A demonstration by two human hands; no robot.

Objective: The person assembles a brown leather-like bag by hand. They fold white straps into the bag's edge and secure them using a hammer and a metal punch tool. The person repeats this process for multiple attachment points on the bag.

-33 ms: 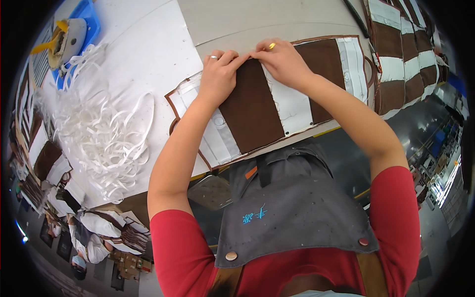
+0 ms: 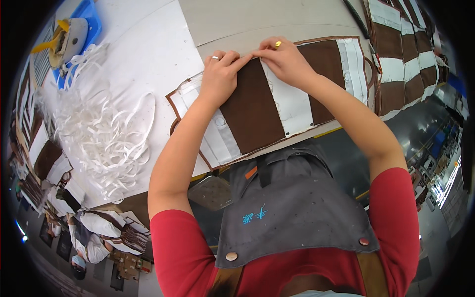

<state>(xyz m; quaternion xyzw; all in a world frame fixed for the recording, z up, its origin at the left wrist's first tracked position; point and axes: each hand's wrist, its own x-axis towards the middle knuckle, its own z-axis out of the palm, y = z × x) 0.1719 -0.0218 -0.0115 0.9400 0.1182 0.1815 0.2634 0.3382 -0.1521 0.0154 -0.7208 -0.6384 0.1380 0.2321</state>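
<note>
A brown-and-white panel (image 2: 251,111), seemingly fabric, lies across the table in front of me, with thin brown edging and brown loops at both ends. My left hand (image 2: 221,74) pinches its far edge above the brown section, thumb and fingers closed. Right beside it, my right hand (image 2: 282,59) closes its fingertips on the same edge, where the brown section meets a white strip with loose threads. The fingertips of the two hands almost touch. Whatever lies between them is too small to make out. Two small dark dots sit near the panel's close edge.
A tangled heap of white ribbon (image 2: 106,133) covers the table's left side. Behind it stands a blue tray (image 2: 91,24) holding a pale container and a yellow-handled tool. More striped panels (image 2: 401,54) are stacked at right, beside a black rod (image 2: 356,19). Another person (image 2: 94,245) is at lower left.
My right hand has shifted very slightly to the right, its knuckles a little higher. The left hand keeps its place on the panel's far edge.
</note>
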